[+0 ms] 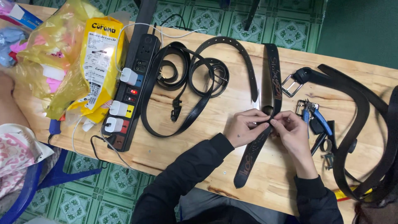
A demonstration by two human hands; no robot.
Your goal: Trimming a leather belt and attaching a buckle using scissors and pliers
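Both hands pinch one embossed black belt (265,124): left hand (244,127) at nine o'clock, right hand (292,130) at three, keeping it flat on the wooden table (199,141) for fine finger work.

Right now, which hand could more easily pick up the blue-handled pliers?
The right hand: the pliers lie just beside it on the table. The left hand sits further away, and both pinch the patterned belt.

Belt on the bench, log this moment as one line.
left hand pinching belt | right hand pinching belt | pliers beside
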